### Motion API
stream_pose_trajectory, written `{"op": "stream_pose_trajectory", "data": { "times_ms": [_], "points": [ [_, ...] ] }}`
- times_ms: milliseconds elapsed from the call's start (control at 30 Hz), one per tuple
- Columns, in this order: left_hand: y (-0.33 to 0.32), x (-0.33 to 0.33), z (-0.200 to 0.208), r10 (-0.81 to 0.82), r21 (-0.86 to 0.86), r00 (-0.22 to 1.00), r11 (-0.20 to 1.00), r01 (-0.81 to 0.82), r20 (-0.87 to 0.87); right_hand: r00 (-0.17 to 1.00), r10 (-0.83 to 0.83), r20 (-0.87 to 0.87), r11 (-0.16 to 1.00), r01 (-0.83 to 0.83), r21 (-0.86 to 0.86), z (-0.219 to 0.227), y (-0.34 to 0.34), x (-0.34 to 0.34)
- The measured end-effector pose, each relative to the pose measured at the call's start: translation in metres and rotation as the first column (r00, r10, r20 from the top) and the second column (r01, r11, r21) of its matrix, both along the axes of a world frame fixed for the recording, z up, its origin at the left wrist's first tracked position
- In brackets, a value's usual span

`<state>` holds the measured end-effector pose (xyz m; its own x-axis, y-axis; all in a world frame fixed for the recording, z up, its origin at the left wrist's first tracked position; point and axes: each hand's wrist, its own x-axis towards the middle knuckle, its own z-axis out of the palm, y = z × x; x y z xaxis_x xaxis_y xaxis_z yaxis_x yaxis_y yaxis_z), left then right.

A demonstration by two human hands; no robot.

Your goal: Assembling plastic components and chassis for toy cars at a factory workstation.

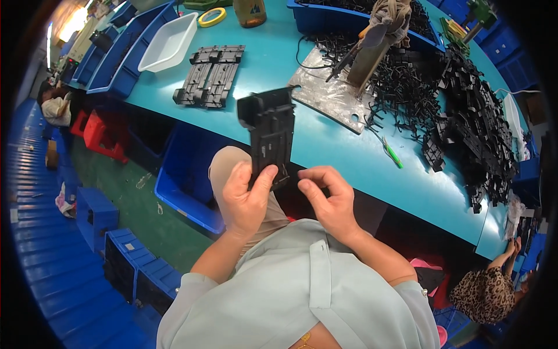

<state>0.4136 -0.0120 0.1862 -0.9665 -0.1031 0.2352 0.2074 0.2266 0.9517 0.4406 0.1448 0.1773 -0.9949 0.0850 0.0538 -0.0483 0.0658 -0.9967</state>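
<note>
Upright over my lap, a long black plastic part (pixel 273 128) with a hooked, boxy upper end is gripped near its lower end by my left hand (pixel 245 200), thumb across its face. Close to the lower right edge of that part is my right hand (pixel 330 200), its thumb and forefinger curled together in a pinch. Whatever sits between those fingertips is too small to make out. On the turquoise table (pixel 267 58), similar black parts (pixel 212 75) lie side by side at the left. A small green-handled tool (pixel 393 154) rests near the table's front edge.
A metal plate with an upright post (pixel 317 81) stands among loose small black pieces (pixel 407 87). Black parts are heaped (pixel 476 122) at the right. A white tray (pixel 168 43), yellow tape roll (pixel 211 17) and blue bins (pixel 186 180) are around. Other people (pixel 485 294) sit nearby.
</note>
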Motion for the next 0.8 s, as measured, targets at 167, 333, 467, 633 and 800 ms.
{"op": "stream_pose_trajectory", "data": {
  "times_ms": [167,333,467,633,800],
  "points": [
    [0.015,-0.009,-0.005,-0.193,-0.362,0.830,0.932,-0.012,-0.523,0.987,-0.021,-0.161,0.999,0.027,0.037,0.010,-0.006,0.004],
    [0.023,-0.009,0.005,-0.462,-0.593,0.699,0.803,0.068,-0.545,0.994,0.014,0.106,0.863,0.041,-0.504,0.013,0.004,0.016],
    [0.032,-0.025,0.001,-0.552,-0.619,0.654,0.769,0.158,-0.518,0.977,-0.078,0.201,0.761,0.188,-0.621,0.001,0.009,0.015],
    [0.041,-0.057,0.012,-0.541,-0.349,0.785,0.829,0.437,-0.303,0.950,-0.096,0.298,0.650,0.286,-0.704,-0.010,0.027,0.000],
    [0.041,-0.081,0.005,-0.447,0.129,0.873,0.894,0.429,0.194,0.957,-0.087,0.278,0.676,0.261,-0.689,-0.014,0.038,-0.020]
  ]
}}
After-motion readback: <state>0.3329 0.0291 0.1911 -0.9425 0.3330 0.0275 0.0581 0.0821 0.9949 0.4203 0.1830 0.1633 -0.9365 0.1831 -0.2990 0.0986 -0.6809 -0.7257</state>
